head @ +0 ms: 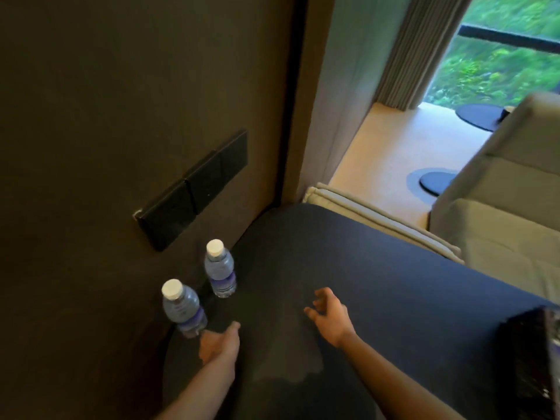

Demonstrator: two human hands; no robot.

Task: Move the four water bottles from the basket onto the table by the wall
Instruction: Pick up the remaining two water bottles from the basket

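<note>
Near bottle (184, 307): upright, at left hand's (218, 344) 11 o'clock; far bottle (220, 269) beyond.
Left hand: loosely open, empty; withdraw without nudging.
Right hand (330, 313): open, empty.
Basket (533, 359): 4 o'clock; fetch remaining two.

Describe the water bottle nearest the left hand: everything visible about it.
The nearer water bottle is small, of clear plastic, with a white screw cap on and a blue-purple label band around its lower body. It looks full or nearly so. It stands upright on the dark table, close to the dark wall, apart from the second bottle behind it. The left hand is at its base, fingers loose, not wrapped around it; whether a fingertip touches it cannot be told.
</note>
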